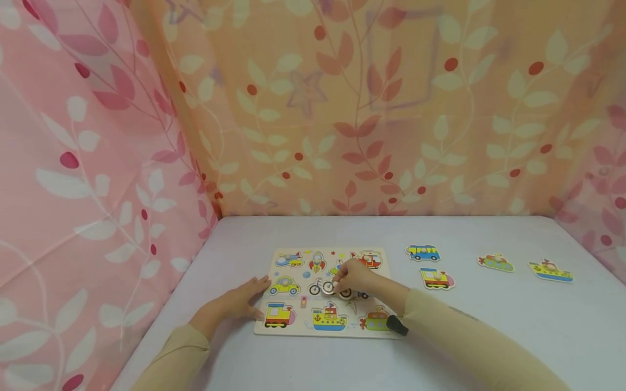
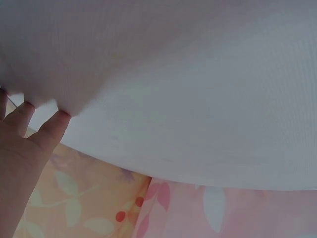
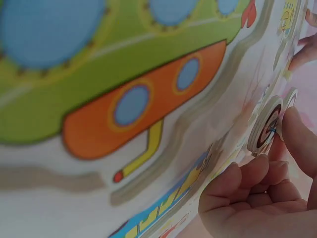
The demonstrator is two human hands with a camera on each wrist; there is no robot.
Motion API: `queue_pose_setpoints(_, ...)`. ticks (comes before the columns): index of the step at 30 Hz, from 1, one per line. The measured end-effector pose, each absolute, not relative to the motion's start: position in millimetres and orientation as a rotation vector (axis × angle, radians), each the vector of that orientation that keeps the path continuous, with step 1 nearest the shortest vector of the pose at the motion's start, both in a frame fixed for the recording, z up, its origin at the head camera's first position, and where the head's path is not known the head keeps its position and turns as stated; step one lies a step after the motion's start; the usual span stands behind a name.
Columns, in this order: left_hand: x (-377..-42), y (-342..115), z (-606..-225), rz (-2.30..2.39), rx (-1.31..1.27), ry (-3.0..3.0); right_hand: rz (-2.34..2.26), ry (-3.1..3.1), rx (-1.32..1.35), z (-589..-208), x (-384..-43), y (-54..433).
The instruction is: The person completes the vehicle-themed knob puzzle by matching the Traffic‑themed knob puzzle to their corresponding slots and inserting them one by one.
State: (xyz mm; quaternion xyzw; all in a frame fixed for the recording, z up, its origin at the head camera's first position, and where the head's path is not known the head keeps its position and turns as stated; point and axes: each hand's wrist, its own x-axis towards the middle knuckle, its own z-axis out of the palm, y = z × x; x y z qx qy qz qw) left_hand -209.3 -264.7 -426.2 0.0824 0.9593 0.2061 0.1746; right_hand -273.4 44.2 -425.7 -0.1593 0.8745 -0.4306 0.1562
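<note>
A wooden puzzle board (image 1: 304,317) with vehicle pictures lies on the white table. My right hand (image 1: 356,276) is over its middle row, pinching a bicycle puzzle piece (image 3: 267,126) between thumb and fingers. The piece is tilted against the board, close over the printed bicycle (image 1: 315,287); fingers hide part of it. My left hand (image 1: 243,298) rests at the board's left edge, its fingers spread. In the left wrist view, its fingers (image 2: 52,130) show against the white cloth. A car piece (image 1: 285,285) and a rocket piece (image 1: 317,262) with knobs sit in the board.
Right of the board lie a bus piece (image 1: 423,252), a train piece (image 1: 437,278), a submarine piece (image 1: 496,262) and a ship piece (image 1: 551,270). On the board show a printed train (image 1: 280,315), ship (image 1: 329,317) and submarine (image 1: 375,320). Floral curtains (image 1: 303,136) enclose the table.
</note>
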Motion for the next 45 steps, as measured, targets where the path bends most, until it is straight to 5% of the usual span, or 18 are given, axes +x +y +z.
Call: queue_pose_setpoints(45,-210.2,-263.6,-429.2,0.576,0.196,2.735,-1.109,2.526,-0.49,-432.2,-283.9,4.1)
